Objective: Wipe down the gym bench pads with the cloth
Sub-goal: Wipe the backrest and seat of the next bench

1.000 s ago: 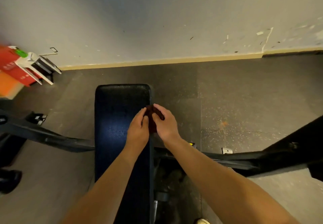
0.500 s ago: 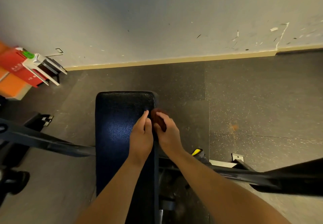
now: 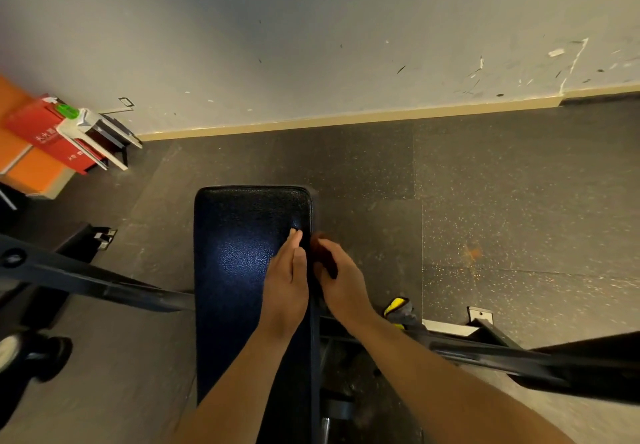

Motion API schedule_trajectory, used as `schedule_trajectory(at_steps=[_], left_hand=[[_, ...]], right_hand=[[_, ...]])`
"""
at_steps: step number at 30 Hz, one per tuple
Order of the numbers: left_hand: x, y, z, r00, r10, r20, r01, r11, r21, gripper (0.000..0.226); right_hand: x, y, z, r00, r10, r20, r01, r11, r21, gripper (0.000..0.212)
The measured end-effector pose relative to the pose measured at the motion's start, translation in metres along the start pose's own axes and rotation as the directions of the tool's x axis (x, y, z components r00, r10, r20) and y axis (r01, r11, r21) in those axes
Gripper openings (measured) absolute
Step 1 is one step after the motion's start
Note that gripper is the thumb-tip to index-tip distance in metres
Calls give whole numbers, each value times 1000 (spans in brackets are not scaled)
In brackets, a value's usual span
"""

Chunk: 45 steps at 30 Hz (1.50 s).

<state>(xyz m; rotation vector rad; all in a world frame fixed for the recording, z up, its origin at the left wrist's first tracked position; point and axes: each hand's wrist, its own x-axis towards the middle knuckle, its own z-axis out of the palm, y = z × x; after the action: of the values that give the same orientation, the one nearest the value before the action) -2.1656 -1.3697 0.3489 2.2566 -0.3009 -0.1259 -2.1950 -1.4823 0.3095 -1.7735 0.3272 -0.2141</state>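
The cloth (image 3: 325, 253) is held in the right grip (image 3: 341, 282), fingers & thumb curled round it. Only a dark red-brown bit is seen past the fingers; the rest is hidden inside the fist. Cloth & right grip are placed at the right side edge of the bench pad (image 3: 239, 253), approx. midway along the pad's visible length. Whether the cloth actually touches the pad's side cannot be told, the spot being too dark.

The left grip (image 3: 287, 284) is laid flat on the pad top, close to that same right edge, fingers straight & together, nothing held. Its fingertips (image 3: 296, 234) are pointed toward the pad's far end. The two grips are set just beside each other w/ a narrow gap between. Both forearms are bare & are seen coming in from the bottom of the view.

The pad is black & grained, w/ a bluish sheen at centre, its far end rounded & aimed at the wall (image 3: 311, 28). Black frame bars (image 3: 86, 281) are seen crossing under it to left & right.

The floor (image 3: 485, 184) is dark speckled rubber, w/ an orange stain (image 3: 472, 253) to the right. A yellow-black item (image 3: 396, 306) is seen near the right wrist, type unclear. At far left, by the wall, a red box (image 3: 45, 132), a white stool (image 3: 93, 132) & an orange block (image 3: 31, 173) are grouped.
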Motion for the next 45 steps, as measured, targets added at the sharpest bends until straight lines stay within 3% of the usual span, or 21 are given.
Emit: schedule_trajectory(at_steps=[9,12,16,20,22,31,40,45], left_hand=[[-5,-3,5,1000,-15,-8,15,999,-35,51],[-24,-8,6,997,-73,39,74,997,-37,40],[-46,-16,9,995,-68,76,66,997,26,42],[-59,-16,12,996,-83,18,83,996,30,44],[-66,-19,14,993,-114,17,114,994,8,44],[-108,-45,19,974,-218,69,222,973,-60,46],[-118,-51,22,965,-253,76,262,952,-160,45],[-123,-62,23,963,-245,110,263,943,-206,46]], right_hand=[[35,-33,-2,998,51,-45,-44,988,148,46],[2,-9,6,999,27,-33,-23,992,123,44],[-35,13,2,990,126,69,-131,987,89,39],[-10,-1,-5,999,9,-39,-8,1000,26,41],[2,-10,-2,1000,-18,-23,19,1000,17,44],[-87,36,17,981,154,119,-166,982,95,41],[-36,7,11,998,42,55,-46,996,73,44],[-90,44,28,986,148,75,-155,982,109,40]])
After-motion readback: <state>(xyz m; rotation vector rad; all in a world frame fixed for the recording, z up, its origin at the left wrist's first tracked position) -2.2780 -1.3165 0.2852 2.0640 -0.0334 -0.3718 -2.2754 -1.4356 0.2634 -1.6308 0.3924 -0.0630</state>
